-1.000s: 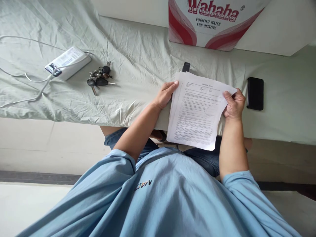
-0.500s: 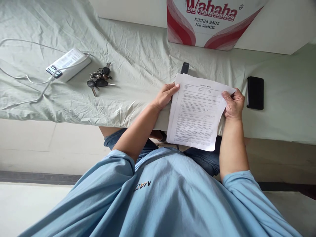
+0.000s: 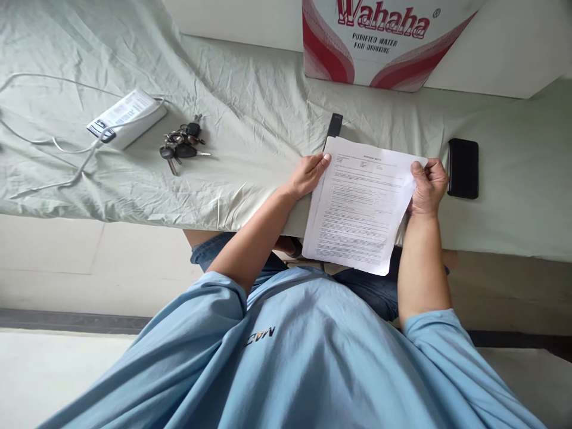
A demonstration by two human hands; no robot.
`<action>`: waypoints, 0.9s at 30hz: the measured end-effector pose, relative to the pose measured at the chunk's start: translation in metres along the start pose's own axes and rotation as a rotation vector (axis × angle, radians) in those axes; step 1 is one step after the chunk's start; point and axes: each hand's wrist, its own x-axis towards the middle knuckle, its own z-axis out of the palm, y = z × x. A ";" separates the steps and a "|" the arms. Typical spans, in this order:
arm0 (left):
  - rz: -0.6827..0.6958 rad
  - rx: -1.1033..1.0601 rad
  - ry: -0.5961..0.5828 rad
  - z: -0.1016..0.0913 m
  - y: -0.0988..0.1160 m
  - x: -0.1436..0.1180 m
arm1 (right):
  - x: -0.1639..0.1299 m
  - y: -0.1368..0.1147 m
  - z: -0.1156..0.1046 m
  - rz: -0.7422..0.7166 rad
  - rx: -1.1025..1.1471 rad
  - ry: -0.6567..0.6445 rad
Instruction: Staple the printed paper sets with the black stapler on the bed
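I hold a small stack of printed paper sheets (image 3: pixel 360 205) over the near edge of a bed covered in a pale green sheet (image 3: pixel 250 113). My left hand (image 3: pixel 307 175) grips the stack's upper left edge, thumb on top. At the upper right corner my right hand (image 3: pixel 428 187) pinches the sheets. The lower part of the stack hangs past the bed edge over my lap.
A black phone (image 3: pixel 463 168) lies just right of my right hand. A small black object (image 3: pixel 334 124) sits behind the papers. A bunch of keys (image 3: pixel 181 147) and a white power bank (image 3: pixel 126 117) with a cable lie to the left. A Wahaha water carton (image 3: pixel 379 42) stands behind.
The stack has straightened and its top right corner has come closer to my right hand; both hands keep their grip. The view shifted slightly.
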 end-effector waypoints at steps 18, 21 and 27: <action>0.009 0.009 -0.018 0.000 0.010 -0.002 | -0.006 0.007 0.004 0.029 0.138 -0.043; 0.015 0.014 -0.011 0.000 0.011 -0.002 | -0.006 0.010 0.004 0.035 0.160 -0.049; 0.044 0.034 -0.001 0.000 0.012 -0.001 | -0.008 0.013 0.004 0.022 0.180 -0.082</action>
